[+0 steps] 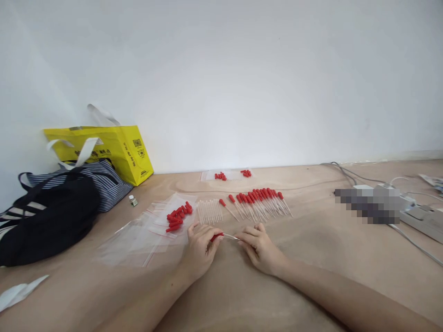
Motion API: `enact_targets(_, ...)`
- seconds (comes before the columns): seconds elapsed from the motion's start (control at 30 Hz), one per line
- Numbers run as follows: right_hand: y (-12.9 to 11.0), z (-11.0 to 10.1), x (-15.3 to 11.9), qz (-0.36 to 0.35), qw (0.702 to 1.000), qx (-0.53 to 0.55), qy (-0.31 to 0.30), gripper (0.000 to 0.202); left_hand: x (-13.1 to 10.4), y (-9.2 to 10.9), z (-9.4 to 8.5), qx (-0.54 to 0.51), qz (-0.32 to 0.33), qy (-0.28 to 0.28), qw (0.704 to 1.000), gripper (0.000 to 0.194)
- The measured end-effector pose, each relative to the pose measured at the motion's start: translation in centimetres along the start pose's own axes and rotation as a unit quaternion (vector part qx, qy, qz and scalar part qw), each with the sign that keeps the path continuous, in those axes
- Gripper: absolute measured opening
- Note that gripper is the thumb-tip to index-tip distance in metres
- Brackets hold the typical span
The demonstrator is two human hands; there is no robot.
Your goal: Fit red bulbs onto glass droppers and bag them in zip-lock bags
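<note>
My left hand (203,244) is closed on a red rubber dropper bulb (217,236). A thin pale dropper tube (230,236) runs from the bulb to my right hand (259,246), which pinches its other end. How far the tube sits inside the bulb is hidden by my left fingers. Beyond my hands lies a row of bare dropper tubes (209,211). To their right, several droppers with red bulbs on them (263,199) lie side by side, slanting. Loose red bulbs (179,215) are heaped on clear plastic bags (141,242) at the left.
Near the wall, another clear bag (207,175) has red bulbs (247,173) on it. A yellow bag (129,154), a striped bag (116,189), a black bag (65,216) and a small bottle (133,200) stand left. Cables (415,242) and a power strip (424,219) lie right.
</note>
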State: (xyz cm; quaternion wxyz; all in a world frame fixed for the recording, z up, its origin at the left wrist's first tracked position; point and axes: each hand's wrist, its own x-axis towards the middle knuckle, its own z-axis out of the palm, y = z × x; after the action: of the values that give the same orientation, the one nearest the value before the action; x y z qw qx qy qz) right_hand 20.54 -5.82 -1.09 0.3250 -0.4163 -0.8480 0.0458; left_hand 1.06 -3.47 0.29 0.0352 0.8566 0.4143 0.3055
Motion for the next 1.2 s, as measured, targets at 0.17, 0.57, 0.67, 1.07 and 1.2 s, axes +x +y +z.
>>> enact_targets(0.17,0.7,-0.4,0.1,-0.068,0.993,-0.096,0.004,0.035,-0.2,0.1,-0.1,0.003,0.038,-0.027,0.999,0.018)
enact_targets(0.57,0.2,0.1,-0.1,-0.077,0.995,-0.061,0.019,0.033,-0.6,0.8,-0.1,-0.002,0.079,-0.036,0.996,0.02)
enact_targets(0.67,0.1,0.2,-0.1,-0.078,0.996,-0.047,0.019,0.03,-0.6,0.9,-0.1,-0.013,0.079,-0.042,0.996,0.02)
enact_targets(1.07,0.3,-0.4,0.5,-0.052,0.996,-0.067,-0.028,0.023,0.3,0.1,-0.8,0.014,0.067,-0.063,0.996,0.021)
enact_targets(1.2,1.1,-0.4,0.9,0.004,0.995,-0.097,-0.002,0.022,0.5,-0.9,-0.9,0.046,0.037,-0.027,0.998,0.021)
